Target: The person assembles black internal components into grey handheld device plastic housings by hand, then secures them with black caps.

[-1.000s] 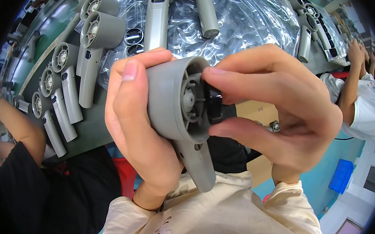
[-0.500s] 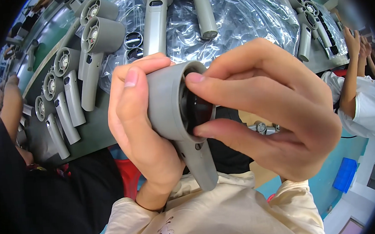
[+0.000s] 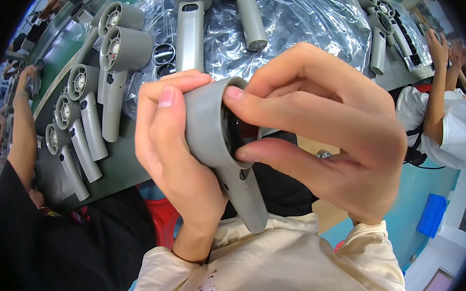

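A grey handheld fan (image 3: 205,128) is held up in front of my chest, its handle pointing down and its round opening turned to the right. My left hand (image 3: 171,144) wraps around the fan's cylindrical head from the left, thumb on top. Inside the opening sits a dark, glossy round part (image 3: 247,129). My right hand (image 3: 343,117) grips this part at its edge between thumb and index finger, with the fingertips reaching just inside the rim. The inner side of the part is hidden by the housing and my fingers.
Beyond my hands, two more fans, one silver-handled (image 3: 189,36), rest on clear plastic sheeting (image 3: 300,18) beside black rings (image 3: 164,53). Several fans (image 3: 125,48) stand in rows at the left. A co-worker's arm (image 3: 23,131) is at far left; another person (image 3: 455,116) is at right.
The fan and both hands have shifted slightly left, and the right fingers still pinch the dark part. At far left, the co-worker's arm has reached farther up across the table.
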Motion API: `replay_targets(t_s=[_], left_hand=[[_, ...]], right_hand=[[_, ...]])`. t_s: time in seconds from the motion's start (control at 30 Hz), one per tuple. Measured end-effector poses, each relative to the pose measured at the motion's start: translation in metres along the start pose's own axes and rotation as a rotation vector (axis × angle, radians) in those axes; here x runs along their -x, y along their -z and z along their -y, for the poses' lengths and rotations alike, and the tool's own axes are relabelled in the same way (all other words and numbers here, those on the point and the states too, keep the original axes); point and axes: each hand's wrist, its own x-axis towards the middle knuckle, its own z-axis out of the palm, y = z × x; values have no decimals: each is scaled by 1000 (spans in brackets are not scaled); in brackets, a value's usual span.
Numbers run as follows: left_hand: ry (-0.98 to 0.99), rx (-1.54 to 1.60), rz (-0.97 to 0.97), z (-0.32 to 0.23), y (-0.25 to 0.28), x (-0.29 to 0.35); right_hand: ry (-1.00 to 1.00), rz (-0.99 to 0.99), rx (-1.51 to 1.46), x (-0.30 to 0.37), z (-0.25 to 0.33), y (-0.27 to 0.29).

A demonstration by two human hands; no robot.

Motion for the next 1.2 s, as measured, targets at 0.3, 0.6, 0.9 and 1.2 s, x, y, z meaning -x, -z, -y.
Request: replay_targets(t_s=[0.3,0.6,0.9,1.2], left_hand=[[27,32,-4,-3,-3,4],[151,154,-10,-7,-4,4],[117,78,1,-15,-4,4],[157,43,12,-14,-4,1]], right_hand=[[-79,-32,-91,6,-1,1],[-131,57,-243,4,-2,16],[-194,-10,-495,10,-11,11],[-95,28,-423,11,-19,13]])
